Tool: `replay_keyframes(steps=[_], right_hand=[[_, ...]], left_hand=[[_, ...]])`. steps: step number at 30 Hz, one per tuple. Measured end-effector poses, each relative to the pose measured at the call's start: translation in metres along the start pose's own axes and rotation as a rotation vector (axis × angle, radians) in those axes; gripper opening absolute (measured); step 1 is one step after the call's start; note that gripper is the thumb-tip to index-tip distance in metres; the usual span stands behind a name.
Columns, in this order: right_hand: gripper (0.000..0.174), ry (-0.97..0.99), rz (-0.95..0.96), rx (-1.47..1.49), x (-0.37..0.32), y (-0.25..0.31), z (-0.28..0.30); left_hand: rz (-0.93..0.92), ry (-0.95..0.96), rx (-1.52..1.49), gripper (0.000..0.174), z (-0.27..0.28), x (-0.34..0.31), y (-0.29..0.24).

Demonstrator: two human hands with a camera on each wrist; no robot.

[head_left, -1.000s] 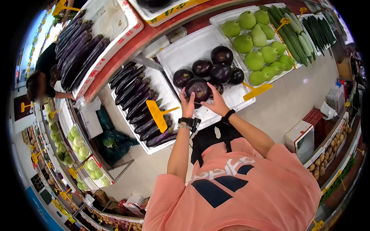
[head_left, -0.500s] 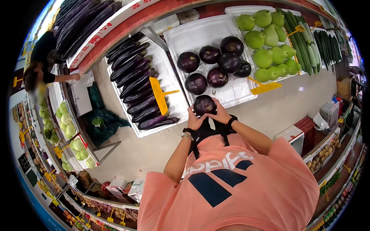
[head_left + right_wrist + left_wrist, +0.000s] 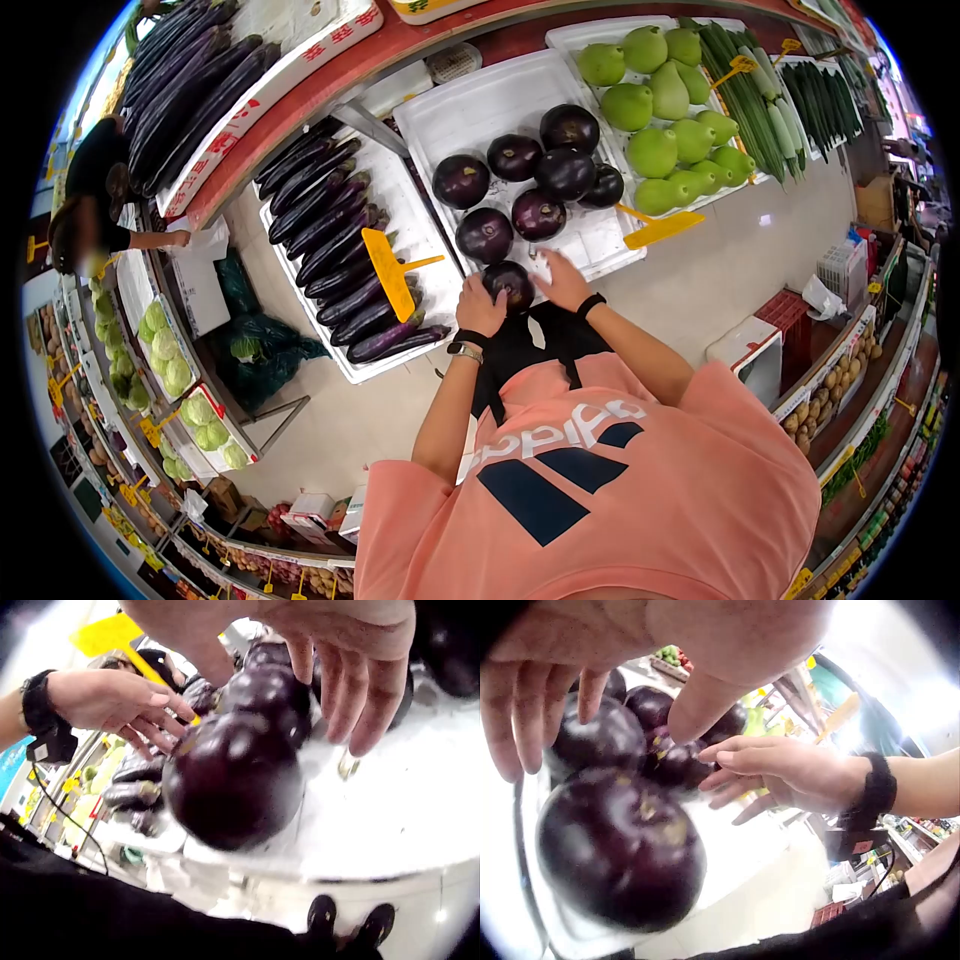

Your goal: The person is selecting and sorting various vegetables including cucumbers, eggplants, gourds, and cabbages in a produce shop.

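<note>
A round dark-purple eggplant (image 3: 508,286) sits at the near corner of a white foam tray (image 3: 440,125). My left hand (image 3: 482,306) is on its left side, fingers extended and loosely spread. To its right, my right hand (image 3: 563,280) hovers over the tray, fingers straight and apart from the eggplant. Both wrist views show the near eggplant (image 3: 622,851) below the hands, with no fingers curled round it. Several more round eggplants (image 3: 566,174) lie behind it in the same tray.
Long eggplants (image 3: 335,245) fill a tray at the left, marked by a yellow price tag (image 3: 388,272). Another yellow tag (image 3: 662,228) stands at the round-eggplant tray's right edge. Green gourds (image 3: 655,100) lie beyond it. A person's arm (image 3: 160,239) reaches in at far left.
The hands first held a round eggplant over the tray, then drew it close to the body. Now it rests at the tray's near corner and both hands have let go, the right moving away.
</note>
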State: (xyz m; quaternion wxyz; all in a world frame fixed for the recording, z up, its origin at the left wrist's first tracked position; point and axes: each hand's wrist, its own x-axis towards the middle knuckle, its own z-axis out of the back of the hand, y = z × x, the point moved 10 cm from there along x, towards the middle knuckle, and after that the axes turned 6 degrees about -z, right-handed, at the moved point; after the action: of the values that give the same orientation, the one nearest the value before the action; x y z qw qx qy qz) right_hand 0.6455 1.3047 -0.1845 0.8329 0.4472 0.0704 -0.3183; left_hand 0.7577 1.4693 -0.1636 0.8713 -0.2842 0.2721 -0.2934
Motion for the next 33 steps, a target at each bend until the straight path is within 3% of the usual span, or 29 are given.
replay_keyframes(steps=[1, 3, 6, 9, 12, 17, 24, 28, 29, 31, 33], right_hand=[[0.057, -0.198, 0.083, 0.037, 0.003, 0.019, 0.037], [0.066, -0.425, 0.063, 0.027, 0.016, 0.024, 0.080], [0.077, -0.675, 0.085, -0.095, 0.024, 0.046, 0.117], [0.086, -0.691, 0.110, -0.222, 0.042, 0.063, 0.130], [0.101, -0.694, 0.011, -0.222, 0.064, 0.048, 0.135], [0.108, -0.664, -0.090, -0.179, 0.089, 0.031, 0.136], [0.099, -0.693, 0.015, -0.164, 0.088, 0.042, 0.140], [0.093, -0.669, 0.199, -0.269, 0.068, 0.076, 0.140], [0.091, -0.648, 0.258, -0.326, 0.058, 0.089, 0.138], [0.069, -0.624, 0.386, -0.446, 0.037, 0.117, 0.129], [0.054, -0.642, 0.538, -0.586, 0.013, 0.138, 0.113]], left_hand=[[-0.110, -0.059, 0.000, 0.064, 0.013, 0.007, -0.023], [-0.198, -0.055, -0.138, 0.064, 0.020, 0.033, -0.059], [-0.210, -0.056, -0.283, 0.063, 0.012, 0.086, -0.090], [-0.129, -0.010, -0.417, 0.074, -0.033, 0.149, -0.080], [0.033, 0.149, -0.656, 0.082, -0.061, 0.179, -0.086], [0.015, 0.089, -0.674, 0.088, -0.088, 0.204, -0.083], [0.053, 0.063, -0.759, 0.085, -0.084, 0.197, -0.089], [0.143, 0.062, -1.139, 0.077, -0.074, 0.167, -0.087], [0.237, 0.008, -1.220, 0.063, -0.074, 0.159, -0.072], [0.324, 0.059, -1.592, 0.059, -0.067, 0.134, -0.074], [0.359, 0.096, -1.717, 0.067, -0.065, 0.110, -0.058]])
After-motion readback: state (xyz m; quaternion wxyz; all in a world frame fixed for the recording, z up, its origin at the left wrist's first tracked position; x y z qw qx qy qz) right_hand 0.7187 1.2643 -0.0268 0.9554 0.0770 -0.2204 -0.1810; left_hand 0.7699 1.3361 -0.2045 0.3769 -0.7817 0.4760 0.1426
